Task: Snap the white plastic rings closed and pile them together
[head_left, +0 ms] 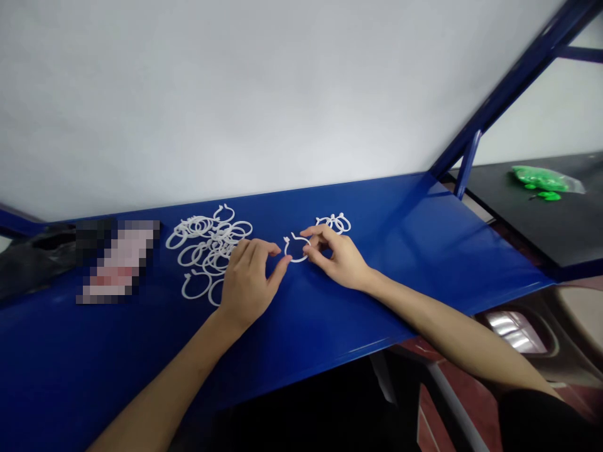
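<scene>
the right hand (345, 260) pinches a white ring (296, 260), the left hand (247, 279) sits loosely parted at its edge, and a pink rectangle (126, 256) (pixelated, any lettering unreadable) lies farther left.

Ring (296, 260): was clock centre, between left hand (249, 276) and right hand (342, 256).
Large pile (214, 242): lay on the table (424, 251) at nine o'clock.
Small pile (333, 223): lay there at two.
Wall (282, 94): stood behind at twelve.
Bag (544, 179): lay on the side table (527, 220), between two and three.
</scene>
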`<state>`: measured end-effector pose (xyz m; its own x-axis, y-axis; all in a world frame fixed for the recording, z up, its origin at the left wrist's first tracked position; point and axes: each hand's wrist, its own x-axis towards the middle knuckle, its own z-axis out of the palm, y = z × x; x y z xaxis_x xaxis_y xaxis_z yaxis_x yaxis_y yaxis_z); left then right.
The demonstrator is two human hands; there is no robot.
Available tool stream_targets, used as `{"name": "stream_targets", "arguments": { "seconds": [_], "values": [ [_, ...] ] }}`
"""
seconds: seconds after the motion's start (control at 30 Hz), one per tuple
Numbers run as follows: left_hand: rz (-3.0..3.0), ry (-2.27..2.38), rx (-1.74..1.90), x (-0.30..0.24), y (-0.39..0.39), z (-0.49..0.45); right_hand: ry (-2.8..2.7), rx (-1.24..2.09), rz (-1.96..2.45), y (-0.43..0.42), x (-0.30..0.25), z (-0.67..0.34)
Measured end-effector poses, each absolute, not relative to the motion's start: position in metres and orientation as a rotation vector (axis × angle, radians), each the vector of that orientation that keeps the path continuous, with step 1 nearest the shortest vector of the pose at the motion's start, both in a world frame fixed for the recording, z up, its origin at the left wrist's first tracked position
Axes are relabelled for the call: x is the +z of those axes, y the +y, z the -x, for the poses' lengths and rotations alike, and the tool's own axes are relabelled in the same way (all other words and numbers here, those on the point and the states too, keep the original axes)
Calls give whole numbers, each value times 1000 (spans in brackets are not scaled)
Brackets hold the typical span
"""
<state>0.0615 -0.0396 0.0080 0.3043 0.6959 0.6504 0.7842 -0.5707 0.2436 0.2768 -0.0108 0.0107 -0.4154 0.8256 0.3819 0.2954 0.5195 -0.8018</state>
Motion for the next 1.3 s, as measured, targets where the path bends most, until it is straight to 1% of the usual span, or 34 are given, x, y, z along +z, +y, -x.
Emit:
{"name": "stream_targets", "arguments": {
  "seconds": [0.1,0.3,0.47,0.6,0.73,0.8,0.9,1.0,1.13,1.3],
  "values": [
    [2518,-1573,-1148,6,-38,-62,-2028,791,890,-12,11,-278],
    [2690,-1662,-1299,5,-38,-64,-2163,790,791,-15,13,-278],
    [2660,-1625,-1367,0,-41,-65,-2271,625,641,-17,12,-281],
    [2654,-1571,-1317,-5,-40,-65,-2400,558,679,-18,9,-280],
    [2639,-1502,-1134,-2,-33,-63,-2355,522,831,-16,12,-276],
    [2533,-1518,-1019,2,-27,-57,-2277,422,951,-9,17,-279],
    [2287,-1627,-930,2,-16,-40,-2084,190,1241,9,25,-296],
    [2254,-1713,-838,-6,-6,-22,-1936,85,1571,32,28,-326],
    [2280,-1752,-787,-16,2,-10,-1920,175,1895,55,23,-359],
    [2257,-1771,-764,-17,2,-10,-2016,242,1973,59,20,-364]
  ]
}}
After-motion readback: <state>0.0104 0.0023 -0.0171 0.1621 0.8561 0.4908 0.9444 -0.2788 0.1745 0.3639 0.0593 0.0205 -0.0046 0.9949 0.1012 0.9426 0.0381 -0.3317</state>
